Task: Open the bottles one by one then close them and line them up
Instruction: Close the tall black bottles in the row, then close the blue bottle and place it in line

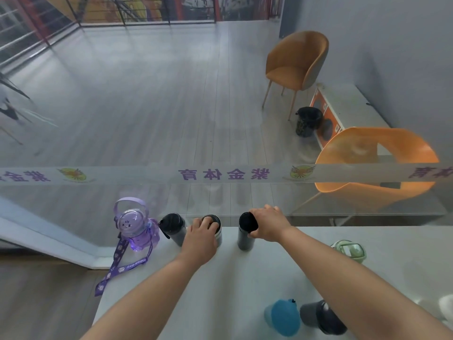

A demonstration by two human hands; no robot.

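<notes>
Along the far edge of the white table (220,290) stand a purple bottle (136,229) with a strap, a dark grey bottle (174,228), a steel flask (218,231) and a tall black flask (245,231). My left hand (201,235) wraps the steel flask, fingers on its black lid. My right hand (268,223) grips the upper part of the black flask from the right. A blue-capped bottle (284,316) and a grey bottle (321,316) stand near me at the right. A pale green bottle (349,250) sits further right.
A glass wall with a frosted printed band (220,174) rises directly behind the table's far edge. Beyond it are two orange chairs (297,61), a black bin (307,121) and a white cabinet (348,109). The table's left edge drops to wood flooring (44,298).
</notes>
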